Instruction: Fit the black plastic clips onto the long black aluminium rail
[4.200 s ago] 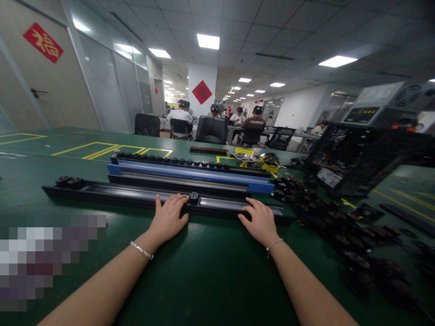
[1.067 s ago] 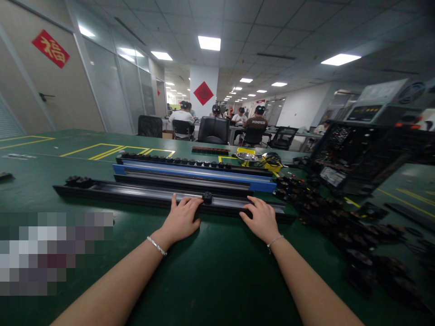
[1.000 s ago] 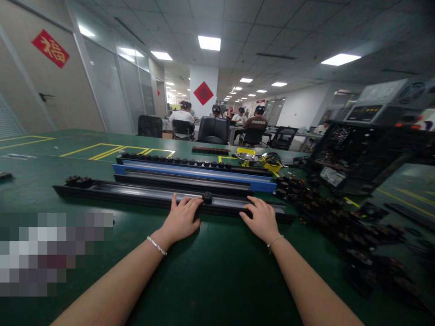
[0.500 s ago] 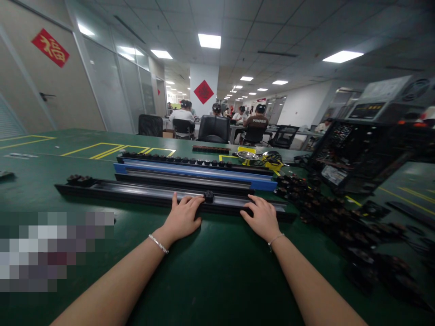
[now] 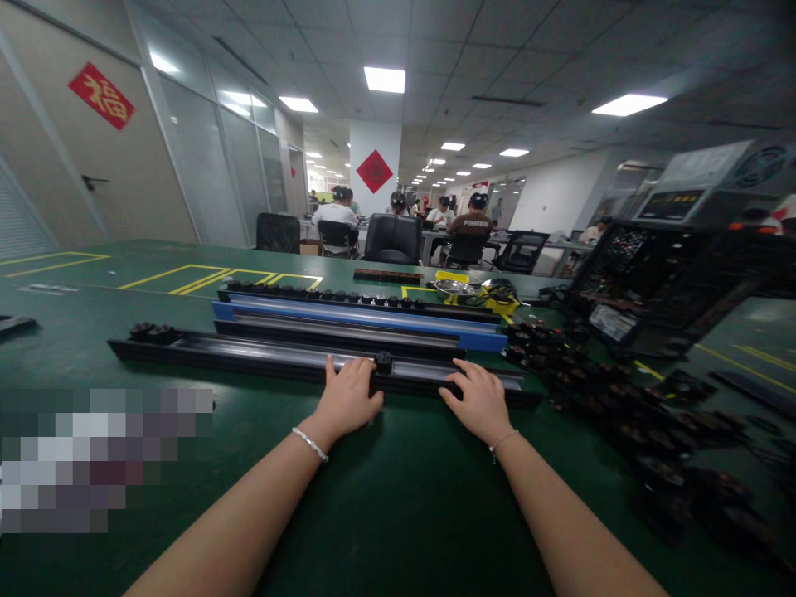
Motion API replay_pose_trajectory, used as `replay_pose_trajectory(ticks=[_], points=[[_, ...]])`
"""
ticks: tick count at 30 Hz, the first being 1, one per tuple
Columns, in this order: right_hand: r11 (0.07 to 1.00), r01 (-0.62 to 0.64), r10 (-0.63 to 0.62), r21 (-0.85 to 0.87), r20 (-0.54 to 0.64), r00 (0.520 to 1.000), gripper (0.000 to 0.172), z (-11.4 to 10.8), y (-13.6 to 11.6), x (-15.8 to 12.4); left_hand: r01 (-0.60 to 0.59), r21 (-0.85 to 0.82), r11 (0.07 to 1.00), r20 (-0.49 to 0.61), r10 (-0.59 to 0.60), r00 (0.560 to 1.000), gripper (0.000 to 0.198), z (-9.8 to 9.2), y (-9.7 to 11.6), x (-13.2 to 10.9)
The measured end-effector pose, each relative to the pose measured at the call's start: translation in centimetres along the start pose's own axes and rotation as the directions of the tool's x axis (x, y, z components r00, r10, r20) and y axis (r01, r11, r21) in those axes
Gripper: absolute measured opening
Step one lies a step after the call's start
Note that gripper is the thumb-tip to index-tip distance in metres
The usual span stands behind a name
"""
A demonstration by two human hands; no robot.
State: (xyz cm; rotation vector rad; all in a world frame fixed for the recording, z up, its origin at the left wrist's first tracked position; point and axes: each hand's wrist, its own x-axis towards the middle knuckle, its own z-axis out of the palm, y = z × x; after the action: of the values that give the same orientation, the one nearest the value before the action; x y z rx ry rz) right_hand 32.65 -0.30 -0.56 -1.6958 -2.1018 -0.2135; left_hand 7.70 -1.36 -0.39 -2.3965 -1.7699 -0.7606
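Observation:
A long black channel rail point(image 5: 249, 355) with a shiny inner track lies across the table in front of me. A small black block point(image 5: 384, 362) sits in its track near the middle. My left hand point(image 5: 349, 394) lies over the rail just left of this block, index fingertip at its side, fingers apart. Farther right, my right hand point(image 5: 480, 400) rests on the rail's front edge with fingers spread and thumb toward the block. Whether either hand presses on the rail, I cannot tell. Several black pieces point(image 5: 152, 332) sit at the rail's left end.
Behind lie a blue rail point(image 5: 485, 340) and a row of black parts point(image 5: 323, 295). A heap of dark parts point(image 5: 597, 381) covers the right side, beside an open computer case point(image 5: 628, 282). A metal dish point(image 5: 453, 287) stands farther back. Several people sit at desks beyond.
My left hand has shifted slightly right along the rail, its wrist nearer the middle. My right hand stays in place. The view has turned slightly; the small block looks almost unmoved.

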Motion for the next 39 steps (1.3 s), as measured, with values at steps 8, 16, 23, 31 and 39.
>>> replay_pose_trajectory(ticks=[8, 16, 23, 31, 39], points=[[1.000, -0.002, 0.002, 0.009, 0.011, 1.000, 0.023, 0.0, 0.1, 0.0, 0.085, -0.007, 0.996, -0.165, -0.085, 0.983, 0.031, 1.7, 1.6, 0.3], [1.000, -0.007, 0.006, 0.015, 0.032, 0.999, 0.026, -0.1, 0.1, 0.1, 0.084, -0.014, 0.996, -0.135, -0.085, 0.987, 0.029, 1.5, 1.5, 0.1], [1.000, -0.007, 0.007, 0.016, 0.036, 0.999, 0.026, -0.3, -0.1, 0.0, 0.075, -0.024, 0.997, -0.102, -0.077, 0.992, 0.030, 1.4, 1.5, 0.1], [1.000, -0.001, 0.001, 0.003, 0.026, 1.000, 0.025, -0.2, -0.1, 0.0, 0.068, -0.055, 0.996, -0.106, -0.074, 0.992, 0.028, 1.2, 1.6, 0.1], [1.000, 0.001, -0.002, 0.009, 0.022, 1.000, 0.025, -0.1, 0.0, 0.0, 0.062, -0.073, 0.995, -0.083, -0.068, 0.994, 0.028, 1.0, 1.8, 0.1]])
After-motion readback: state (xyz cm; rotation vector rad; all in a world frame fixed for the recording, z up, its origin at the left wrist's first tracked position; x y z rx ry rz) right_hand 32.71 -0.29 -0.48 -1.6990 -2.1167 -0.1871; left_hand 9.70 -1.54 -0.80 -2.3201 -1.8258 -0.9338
